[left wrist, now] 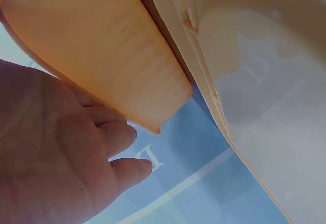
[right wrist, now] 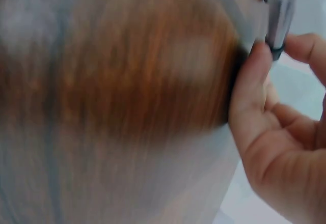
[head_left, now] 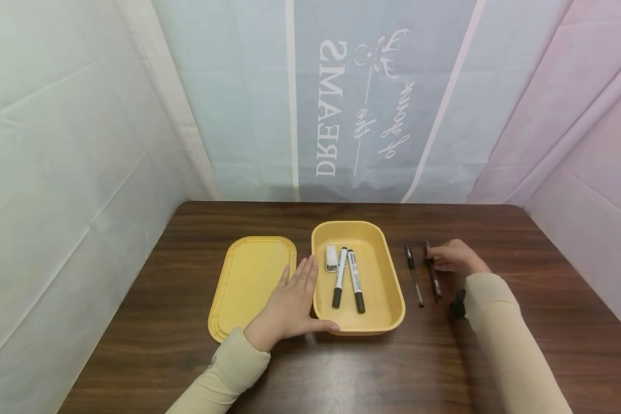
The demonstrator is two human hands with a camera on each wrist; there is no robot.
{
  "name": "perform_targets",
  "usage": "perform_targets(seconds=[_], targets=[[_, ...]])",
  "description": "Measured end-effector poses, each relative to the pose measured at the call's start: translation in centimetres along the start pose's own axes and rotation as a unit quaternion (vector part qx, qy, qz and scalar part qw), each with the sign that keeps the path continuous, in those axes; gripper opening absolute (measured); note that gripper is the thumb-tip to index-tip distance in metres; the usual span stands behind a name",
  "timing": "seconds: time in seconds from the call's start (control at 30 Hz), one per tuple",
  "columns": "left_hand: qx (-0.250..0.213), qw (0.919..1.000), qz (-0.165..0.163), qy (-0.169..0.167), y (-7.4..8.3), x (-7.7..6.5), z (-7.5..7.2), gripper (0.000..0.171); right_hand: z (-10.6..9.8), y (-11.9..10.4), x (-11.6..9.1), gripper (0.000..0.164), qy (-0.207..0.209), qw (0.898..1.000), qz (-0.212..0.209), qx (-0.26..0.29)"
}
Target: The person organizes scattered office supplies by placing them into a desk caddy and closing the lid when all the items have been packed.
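My left hand [head_left: 290, 305] rests along the left side of the yellow box [head_left: 397, 293], fingers straight and thumb spread over its front rim. In the left wrist view its fingers lie against the box's outer wall [left wrist: 107, 46]. Inside the box are two white markers with black caps, a left marker [head_left: 340, 279] and a right marker [head_left: 356, 282], beside a small white block [head_left: 332, 257]. Right of the box, my right hand [head_left: 457, 257] pinches a dark pen [head_left: 435, 283] between thumb and finger, also seen in the right wrist view. Another pen [head_left: 415, 277], clear-barrelled, lies between that hand and the box.
A yellow lid [head_left: 250, 279] lies flat on the dark wooden table [head_left: 352, 374], left of the box. Behind the table hangs a grey-blue cloth [head_left: 248, 103] with printed lettering, and pale cloths close off both sides.
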State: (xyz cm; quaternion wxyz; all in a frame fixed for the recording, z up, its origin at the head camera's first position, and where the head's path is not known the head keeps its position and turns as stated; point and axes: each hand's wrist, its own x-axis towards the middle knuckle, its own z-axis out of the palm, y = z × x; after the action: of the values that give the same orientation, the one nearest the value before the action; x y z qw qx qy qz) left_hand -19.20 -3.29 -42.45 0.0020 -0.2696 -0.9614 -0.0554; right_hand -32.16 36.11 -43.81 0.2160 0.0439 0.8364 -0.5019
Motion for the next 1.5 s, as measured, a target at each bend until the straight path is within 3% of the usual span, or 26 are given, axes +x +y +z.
perform_targets(seconds=[0.17, 0.3, 0.5, 0.6, 0.7, 0.87, 1.3, 1.5], targets=[[0.000, 1.0000, -0.001, 0.002, -0.2, -0.2, 0.1, 0.125, -1.0, 1.0, -0.2, 0.047, -0.037, 0.998, -0.013, 0.046], [0.003, 1.0000, 0.001, 0.003, -0.3, -0.2, 0.3, 0.125, -1.4, 1.8, -0.6, 0.049, -0.048, 0.991, -0.004, 0.124], [0.005, 1.0000, 0.005, 0.005, -0.4, -0.3, 0.5, 0.125, -1.7, 2.0, -0.9, 0.011, -0.060, 0.962, 0.029, 0.265], [0.006, 1.0000, 0.005, 0.002, -0.3, -0.4, 0.4, 0.125, -1.7, 1.9, -1.0, 0.018, -0.062, 0.946, 0.046, 0.314], [0.006, 1.0000, 0.005, -0.003, -0.2, -0.4, 0.3, 0.125, -1.4, 1.8, -1.0, 0.019, -0.067, 0.942, 0.049, 0.325], [0.006, 1.0000, 0.005, -0.002, -0.3, -0.4, 0.3, 0.125, -0.8, 1.2, -1.0, 0.023, -0.068, 0.944, 0.042, 0.320], [0.005, 1.0000, 0.005, -0.001, -0.4, -0.2, 0.2, 0.125, 1.3, -3.2, -1.2, 0.031, -0.085, 0.970, -0.010, 0.226], [0.002, 1.0000, 0.004, -0.002, -0.4, -0.1, 0.2, 0.125, 2.9, -5.8, -1.6, 0.032, -0.121, 0.966, -0.045, 0.223]])
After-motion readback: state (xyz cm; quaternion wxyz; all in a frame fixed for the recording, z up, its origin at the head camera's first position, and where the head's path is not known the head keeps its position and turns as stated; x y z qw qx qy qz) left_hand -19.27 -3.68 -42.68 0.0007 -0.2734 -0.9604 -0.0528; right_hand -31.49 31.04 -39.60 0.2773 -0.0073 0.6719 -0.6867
